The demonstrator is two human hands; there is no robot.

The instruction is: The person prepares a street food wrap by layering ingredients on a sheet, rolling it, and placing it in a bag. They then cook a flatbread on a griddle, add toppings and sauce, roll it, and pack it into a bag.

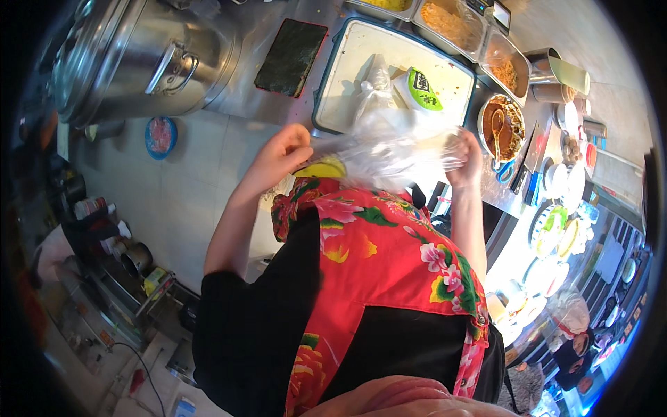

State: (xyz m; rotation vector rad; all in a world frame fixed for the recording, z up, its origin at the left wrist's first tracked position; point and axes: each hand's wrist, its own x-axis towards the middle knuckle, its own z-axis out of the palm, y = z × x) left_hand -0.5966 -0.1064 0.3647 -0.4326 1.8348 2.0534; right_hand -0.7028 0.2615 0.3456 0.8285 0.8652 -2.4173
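A thin clear plastic bag [385,151] is stretched in front of my apron, blurred by motion. My right hand [467,159] grips its right side. My left hand [284,156] has thumb and fingers pinched at the bag's left edge, beside a yellow patch [320,168] at the apron. Just beyond the bag lies a white cutting board [346,62] with a dark blue rim. On the board rest a cone-shaped clear plastic bag [376,83] and a white-and-green printed packet [424,91]. The bag in my hands hides their near ends.
A stack of nori sheets [292,57] lies left of the board, near a large steel pot [151,62]. Steel food pans [451,26] line the far side. At right are a bowl of brown sauce [487,125] with a ladle, blue-handled scissors [503,172] and a knife [527,161].
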